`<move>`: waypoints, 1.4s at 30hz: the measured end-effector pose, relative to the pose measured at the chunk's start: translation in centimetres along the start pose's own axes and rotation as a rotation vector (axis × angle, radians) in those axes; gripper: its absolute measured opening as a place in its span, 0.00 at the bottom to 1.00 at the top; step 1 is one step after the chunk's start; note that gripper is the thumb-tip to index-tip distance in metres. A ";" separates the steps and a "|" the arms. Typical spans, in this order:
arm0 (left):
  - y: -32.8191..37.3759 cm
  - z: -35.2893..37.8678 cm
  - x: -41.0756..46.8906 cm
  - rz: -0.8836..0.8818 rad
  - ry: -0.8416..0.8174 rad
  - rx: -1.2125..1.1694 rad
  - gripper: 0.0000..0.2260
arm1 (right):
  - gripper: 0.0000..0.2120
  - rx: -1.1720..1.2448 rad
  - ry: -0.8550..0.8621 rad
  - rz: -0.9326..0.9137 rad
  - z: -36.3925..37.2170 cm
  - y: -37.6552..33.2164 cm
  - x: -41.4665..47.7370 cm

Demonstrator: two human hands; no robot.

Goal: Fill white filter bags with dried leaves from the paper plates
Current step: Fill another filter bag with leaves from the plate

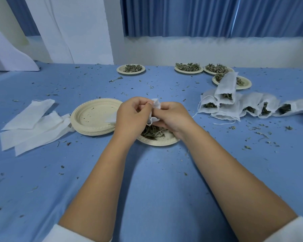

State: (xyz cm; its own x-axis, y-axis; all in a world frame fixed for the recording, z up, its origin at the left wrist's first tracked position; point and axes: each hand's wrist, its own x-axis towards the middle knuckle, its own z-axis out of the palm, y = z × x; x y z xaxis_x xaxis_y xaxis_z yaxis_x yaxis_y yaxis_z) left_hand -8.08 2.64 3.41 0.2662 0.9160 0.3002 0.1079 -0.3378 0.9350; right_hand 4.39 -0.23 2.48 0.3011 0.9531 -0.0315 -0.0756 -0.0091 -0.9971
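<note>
Blue cloth covers the table [147, 172], which is littered with leaf crumbs; blue curtains [217, 16] hang behind it. Both hands meet above a paper plate [162, 141] holding dried leaves [153, 132]. The left hand [131, 113] and the right hand [171, 116] each pinch a white filter bag [156, 106] between them, fingers closed on its fabric; the bag's lower part is hidden behind the hands. The plate lies directly beneath the hands, partly covered by both wrists. Just left of the left hand sits a stack of empty plates [93, 119], and further left lie flat empty bags [30, 124]. To the right of the right hand, well apart, a row of filled bags [243, 106] rests on the table, dark leaves showing at their open ends. Beyond the hands, four more leaf plates [189, 68] stand near the table's far edge; one filled bag leans on the nearest.
</note>
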 end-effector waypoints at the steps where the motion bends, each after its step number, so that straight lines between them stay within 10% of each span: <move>1: 0.0 0.1 -0.1 0.010 -0.020 0.024 0.05 | 0.05 -0.012 0.025 -0.013 0.1 0.1 0.0; 10: -0.9 -0.2 0.5 0.047 0.203 0.096 0.07 | 0.08 -0.002 -0.015 0.070 -0.5 -0.7 0.6; 15: -1.3 -0.5 0.7 0.036 0.259 0.087 0.07 | 0.14 -0.848 0.023 -0.116 -2.0 0.1 1.0; 22: -1.6 -0.6 1.0 0.029 0.247 0.102 0.08 | 0.21 -1.069 -0.215 -0.218 -1.2 1.0 0.4; 42: -1.7 -1.1 1.2 -0.016 0.264 0.069 0.07 | 0.11 -0.470 0.078 -0.138 -2.2 -1.2 0.0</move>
State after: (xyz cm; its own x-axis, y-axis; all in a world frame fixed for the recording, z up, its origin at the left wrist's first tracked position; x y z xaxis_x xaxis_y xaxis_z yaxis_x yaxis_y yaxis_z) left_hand -8.97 4.56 2.43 0.0062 0.9429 0.3329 0.1779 -0.3286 0.9275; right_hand 6.57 -0.89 3.54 0.3498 0.9296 0.1162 0.4013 -0.0366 -0.9152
